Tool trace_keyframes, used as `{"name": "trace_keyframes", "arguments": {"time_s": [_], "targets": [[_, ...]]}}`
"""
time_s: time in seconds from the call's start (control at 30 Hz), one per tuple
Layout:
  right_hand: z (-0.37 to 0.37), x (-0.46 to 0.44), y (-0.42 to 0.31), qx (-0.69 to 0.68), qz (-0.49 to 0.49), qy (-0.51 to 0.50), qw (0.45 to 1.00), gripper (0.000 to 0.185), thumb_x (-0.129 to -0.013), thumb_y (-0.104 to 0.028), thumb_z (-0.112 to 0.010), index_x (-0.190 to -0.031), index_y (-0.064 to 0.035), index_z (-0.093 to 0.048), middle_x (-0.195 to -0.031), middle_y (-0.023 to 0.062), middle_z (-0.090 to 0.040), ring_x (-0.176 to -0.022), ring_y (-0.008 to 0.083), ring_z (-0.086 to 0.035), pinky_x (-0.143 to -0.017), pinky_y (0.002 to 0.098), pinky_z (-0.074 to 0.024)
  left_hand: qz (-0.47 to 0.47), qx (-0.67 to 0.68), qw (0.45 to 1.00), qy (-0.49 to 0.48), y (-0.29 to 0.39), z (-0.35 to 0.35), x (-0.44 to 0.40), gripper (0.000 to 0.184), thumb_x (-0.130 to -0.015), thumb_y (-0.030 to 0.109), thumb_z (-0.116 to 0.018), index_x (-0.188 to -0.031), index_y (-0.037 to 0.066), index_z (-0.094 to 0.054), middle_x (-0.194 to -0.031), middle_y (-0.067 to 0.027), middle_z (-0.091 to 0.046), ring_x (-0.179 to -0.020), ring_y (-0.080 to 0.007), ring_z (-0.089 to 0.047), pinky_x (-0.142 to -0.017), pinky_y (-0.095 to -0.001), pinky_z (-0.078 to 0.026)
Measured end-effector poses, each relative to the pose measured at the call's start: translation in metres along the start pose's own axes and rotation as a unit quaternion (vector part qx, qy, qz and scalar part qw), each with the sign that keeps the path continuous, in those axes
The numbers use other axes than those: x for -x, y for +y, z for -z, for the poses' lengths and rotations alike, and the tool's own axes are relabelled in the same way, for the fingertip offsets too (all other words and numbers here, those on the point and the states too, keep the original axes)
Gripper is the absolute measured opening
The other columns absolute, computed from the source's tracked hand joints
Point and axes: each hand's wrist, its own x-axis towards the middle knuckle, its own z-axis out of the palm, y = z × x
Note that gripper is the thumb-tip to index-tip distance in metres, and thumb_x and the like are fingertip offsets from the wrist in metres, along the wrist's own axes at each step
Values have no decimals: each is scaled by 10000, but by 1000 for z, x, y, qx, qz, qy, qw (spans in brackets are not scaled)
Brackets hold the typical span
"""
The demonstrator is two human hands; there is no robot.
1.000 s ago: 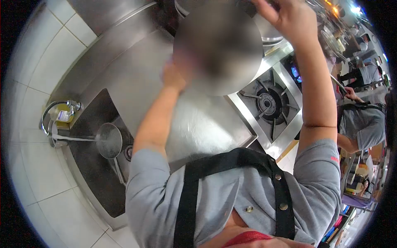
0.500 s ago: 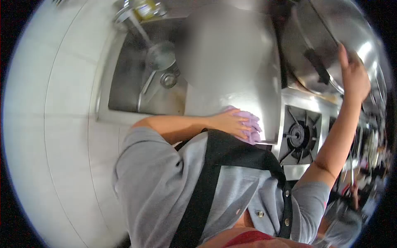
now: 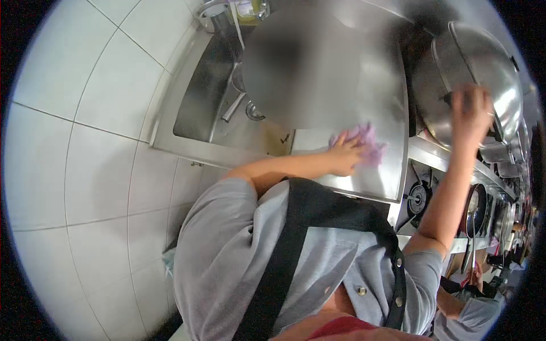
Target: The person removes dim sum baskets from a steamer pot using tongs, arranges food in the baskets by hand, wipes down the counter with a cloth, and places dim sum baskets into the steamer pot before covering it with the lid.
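Note:
My left hand presses a crumpled purple cloth onto the steel worktop, its fingers bent over the fabric. At the right, my right hand reaches up to a large, shiny metal pot, overlapping its black handle. Those fingers are smeared by motion, so whether they grip the handle or only touch the pot is unclear. A grey blur hides much of the worktop beyond the cloth.
A steel sink on the left holds a ladle-like utensil near its drain. Right of the worktop are a gas burner and a dark frying pan. Another person's sleeve shows at lower right. White tiles cover the left side.
My left hand and the cloth have moved away from my body, slightly right across the worktop. My right hand has shifted over the pot's handle area. The camera view has turned.

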Motion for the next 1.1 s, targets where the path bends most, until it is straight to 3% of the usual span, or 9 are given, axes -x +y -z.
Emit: {"name": "trace_keyframes", "arguments": {"time_s": [0.17,0.3,0.4,0.53,0.67,0.77,0.9,1.0,1.1], "targets": [[-43,20,-181,-325,-26,-206,923,103,-780,-96,-653,-835,-25,-602,-878,144,-595,-864,329,-575,-751,410,-467,-42,90,994,48,-60,55,133,388,-790,180,-596,-1176,198,-611,-1370,-133,-441,-1288,-324,-380,-1013,-652,-221],[-137,54,-305,-556,-128,-474,670,217,-818,-192,-662,-949,-20,-652,-932,111,-649,-851,199,-610,-751,325,-494,198,58,942,266,-112,87,281,410,-785,135,-604,-1195,135,-587,-1256,-129,-538,-1145,-316,-505,-974,-424,-393],[-218,85,-402,-616,-293,-606,409,313,-850,-290,-647,-1051,-54,-601,-950,73,-607,-872,185,-583,-772,339,-484,293,-105,866,391,-126,114,372,430,-773,90,-621,-1195,52,-550,-1181,-169,-561,-1047,-336,-553,-917,-425,-433],[-318,153,-501,-550,-431,-677,231,578,-843,-382,-642,-1266,-23,-480,-1159,147,-556,-1038,273,-549,-904,434,-454,392,-85,808,432,-138,108,411,457,-796,120,-629,-1231,39,-514,-1068,-165,-581,-948,-316,-573,-840,-406,-460],[-328,160,-548,-473,-618,-569,264,720,-818,-349,-677,-1368,1,-370,-1363,217,-402,-1163,343,-466,-979,438,-406,493,19,742,454,-144,112,381,433,-836,151,-619,-1244,48,-516,-970,-127,-598,-849,-260,-594,-760,-366,-483],[-364,186,-562,-621,-674,-384,113,405,-801,-220,-682,-1105,6,-537,-1028,149,-596,-930,296,-576,-783,432,-465,515,-7,732,447,-146,106,384,389,-845,137,-602,-1223,65,-543,-948,-97,-610,-846,-249,-596,-741,-347,-494],[-345,148,-547,-510,-694,-440,253,311,-769,-182,-698,-983,17,-592,-986,162,-590,-862,265,-566,-707,431,-460,521,-17,753,402,-204,32,433,349,-851,115,-586,-1189,34,-554,-818,-101,-605,-744,-227,-598,-700,-347,-495],[-391,211,-537,-565,-551,-475,390,257,-727,-160,-725,-871,14,-603,-903,166,-603,-781,241,-589,-619,387,-473,363,87,857,356,-233,42,459,302,-857,104,-586,-1137,-8,-567,-673,-82,-549,-573,-202,-539,-597,-338,-484],[-592,432,-595,-818,-251,-315,410,157,-720,-133,-696,-776,-12,-614,-732,136,-611,-666,207,-600,-545,347,-472,463,144,761,431,-231,49,447,321,-882,202,-577,-1102,-32,-566,-626,-51,-479,-496,-158,-429,-507,-281,-421]]}}
